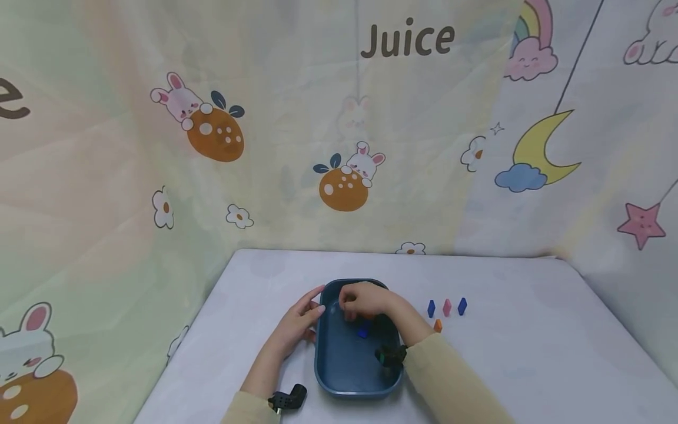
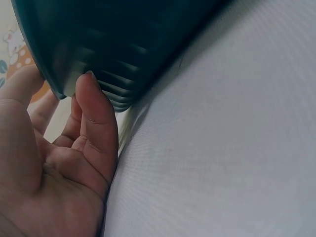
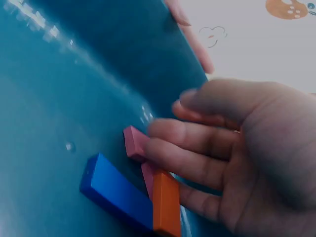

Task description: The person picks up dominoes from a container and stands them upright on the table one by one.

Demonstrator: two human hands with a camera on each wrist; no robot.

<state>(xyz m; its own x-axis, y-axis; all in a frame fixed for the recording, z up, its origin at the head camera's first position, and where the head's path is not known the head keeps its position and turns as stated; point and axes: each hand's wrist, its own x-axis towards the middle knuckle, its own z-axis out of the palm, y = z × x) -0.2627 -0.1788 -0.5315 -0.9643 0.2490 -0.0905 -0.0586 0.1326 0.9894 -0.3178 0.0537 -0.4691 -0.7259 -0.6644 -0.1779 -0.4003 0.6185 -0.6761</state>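
A dark teal tray (image 1: 357,377) stands on the white table. My left hand (image 1: 296,323) is at its left side, with fingertips touching the rim and outer wall; in the left wrist view the fingers (image 2: 96,118) are loosely bent against the ribbed wall. Over the tray's far part is my right hand (image 1: 365,299). The right wrist view shows its fingers slightly bent, their tips by a pink block (image 3: 133,143), with no clear pinch visible. A blue block (image 3: 116,190) and an orange block (image 3: 166,203) lie close by, and another pink piece is mostly hidden behind the orange one.
Right of the tray, small blocks stand on the table: a blue one (image 1: 431,308), a pink one (image 1: 447,307), another blue one (image 1: 462,306) and an orange one (image 1: 437,325). A printed cloth (image 1: 286,194) hangs behind the table's far edge.
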